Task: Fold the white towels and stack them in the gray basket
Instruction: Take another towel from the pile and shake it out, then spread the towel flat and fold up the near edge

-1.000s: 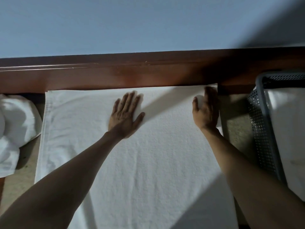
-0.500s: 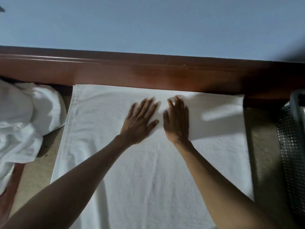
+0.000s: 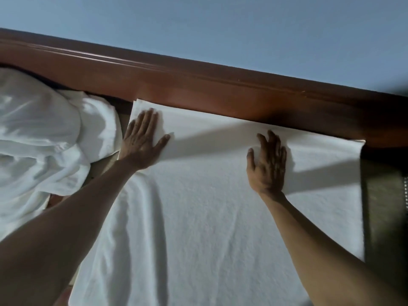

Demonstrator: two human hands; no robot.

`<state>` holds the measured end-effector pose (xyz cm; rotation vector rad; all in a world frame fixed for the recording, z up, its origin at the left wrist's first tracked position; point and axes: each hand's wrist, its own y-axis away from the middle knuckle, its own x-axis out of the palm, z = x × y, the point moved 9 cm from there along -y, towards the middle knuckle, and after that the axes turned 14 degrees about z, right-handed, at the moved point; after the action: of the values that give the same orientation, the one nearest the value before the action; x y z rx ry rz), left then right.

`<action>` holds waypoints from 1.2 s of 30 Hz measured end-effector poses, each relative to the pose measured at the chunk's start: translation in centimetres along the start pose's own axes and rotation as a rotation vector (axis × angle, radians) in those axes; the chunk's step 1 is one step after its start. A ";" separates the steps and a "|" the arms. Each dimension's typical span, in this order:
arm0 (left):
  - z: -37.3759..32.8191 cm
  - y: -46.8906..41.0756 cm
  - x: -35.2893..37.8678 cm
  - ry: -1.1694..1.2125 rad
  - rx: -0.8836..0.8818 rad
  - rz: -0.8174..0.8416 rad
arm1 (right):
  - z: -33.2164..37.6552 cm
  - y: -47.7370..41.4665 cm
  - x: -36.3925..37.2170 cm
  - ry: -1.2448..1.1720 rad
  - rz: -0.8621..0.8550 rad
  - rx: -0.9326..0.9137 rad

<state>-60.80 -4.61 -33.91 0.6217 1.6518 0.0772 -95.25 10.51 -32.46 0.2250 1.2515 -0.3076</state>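
Observation:
A white towel [image 3: 209,213] lies spread flat in front of me, its far edge against a brown wooden rail. My left hand [image 3: 141,142] rests flat, fingers apart, on the towel's far left corner. My right hand [image 3: 268,162] presses flat on the towel right of the middle, also with fingers apart. Neither hand grips the cloth. Only a sliver of the gray basket [image 3: 405,195] shows at the right edge of the view.
A heap of crumpled white towels [image 3: 42,146] lies to the left, touching my left forearm's side. The brown wooden rail [image 3: 220,91] runs along the far edge, with a blue wall behind it. A dark strip of surface [image 3: 382,206] separates towel and basket.
My hands, side by side at the towel's middle half a second ago, have spread apart: the left slid to the far left corner, the right moved right. The view has tilted and shifted left.

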 end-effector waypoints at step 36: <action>-7.2 21.0 11.0 -0.006 0.198 0.025 | 6.2 18.3 3.5 0.061 0.137 -0.095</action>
<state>-60.71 20.22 -34.14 0.7915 1.6577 -0.0712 -82.39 25.22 -33.95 0.2387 1.3012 -0.1241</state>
